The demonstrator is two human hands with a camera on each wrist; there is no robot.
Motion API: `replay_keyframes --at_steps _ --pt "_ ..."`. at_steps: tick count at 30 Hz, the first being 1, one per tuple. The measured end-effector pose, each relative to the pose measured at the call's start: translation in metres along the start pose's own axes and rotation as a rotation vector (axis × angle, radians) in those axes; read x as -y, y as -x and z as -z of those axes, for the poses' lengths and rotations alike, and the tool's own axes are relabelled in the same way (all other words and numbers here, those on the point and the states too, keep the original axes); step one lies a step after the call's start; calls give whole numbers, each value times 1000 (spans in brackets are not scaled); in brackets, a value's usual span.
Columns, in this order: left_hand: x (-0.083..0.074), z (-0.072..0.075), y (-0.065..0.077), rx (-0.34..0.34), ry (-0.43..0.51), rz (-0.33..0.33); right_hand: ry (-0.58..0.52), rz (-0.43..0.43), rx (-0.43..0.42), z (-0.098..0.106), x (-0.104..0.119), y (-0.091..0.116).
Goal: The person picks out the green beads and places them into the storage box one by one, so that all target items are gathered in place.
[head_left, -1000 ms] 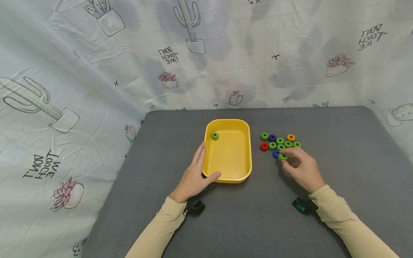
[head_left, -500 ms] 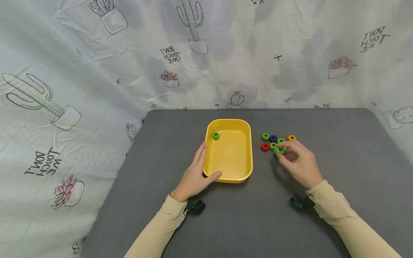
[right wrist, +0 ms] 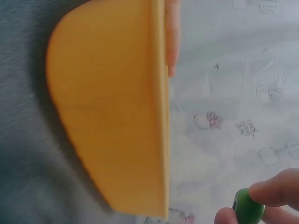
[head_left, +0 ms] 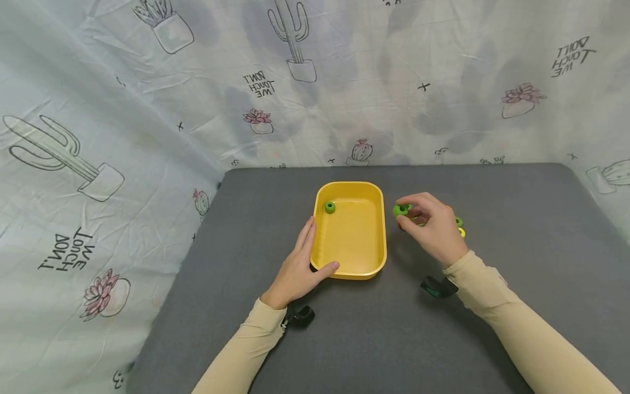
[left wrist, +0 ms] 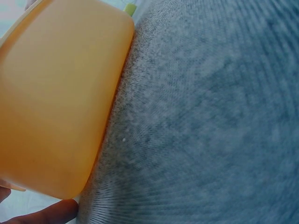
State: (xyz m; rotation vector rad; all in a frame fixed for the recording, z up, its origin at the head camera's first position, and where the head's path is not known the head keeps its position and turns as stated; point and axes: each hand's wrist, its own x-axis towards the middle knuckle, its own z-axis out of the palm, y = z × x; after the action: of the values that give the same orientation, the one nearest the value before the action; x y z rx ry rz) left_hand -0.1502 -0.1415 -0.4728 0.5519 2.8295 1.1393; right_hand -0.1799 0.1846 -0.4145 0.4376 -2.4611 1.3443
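A green bead [head_left: 400, 210] with a dark hole is pinched between the thumb and fingers of my right hand [head_left: 433, 225], just right of the yellow tray [head_left: 385, 241]. In the right wrist view the same bead [right wrist: 249, 207] shows at the fingertips, beside the tray's wall [right wrist: 107, 102]. My left hand [head_left: 293, 273] rests against the tray's left side with fingers stretched along it and the thumb over the near rim. Inside the tray, near its far left corner, lies another green bead [head_left: 330, 207]. My right hand hides most of the loose beads on the table.
Past the right hand's edge, a green bead [head_left: 459, 221] and a yellow bead [head_left: 461, 232] peek out. The grey table [head_left: 364, 339] carries everything, and a patterned curtain [head_left: 206, 82] hangs behind its far edge and along the left.
My right hand has lifted the green bead from the group and carried it left and away from me, towards the tray. The left hand and tray have stayed in place.
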Motion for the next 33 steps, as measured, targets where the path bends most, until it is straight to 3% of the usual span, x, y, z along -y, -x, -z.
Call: replay_keyframes --at_steps 14,23,33 --pt "-1 1 0 -7 13 -3 -7 14 69 -25 27 -41" --pt "-1 2 0 1 1 0 -60 -58 132 -50 35 -64" --pt "-2 2 0 8 -3 0 -66 -154 217 -84 29 -82"
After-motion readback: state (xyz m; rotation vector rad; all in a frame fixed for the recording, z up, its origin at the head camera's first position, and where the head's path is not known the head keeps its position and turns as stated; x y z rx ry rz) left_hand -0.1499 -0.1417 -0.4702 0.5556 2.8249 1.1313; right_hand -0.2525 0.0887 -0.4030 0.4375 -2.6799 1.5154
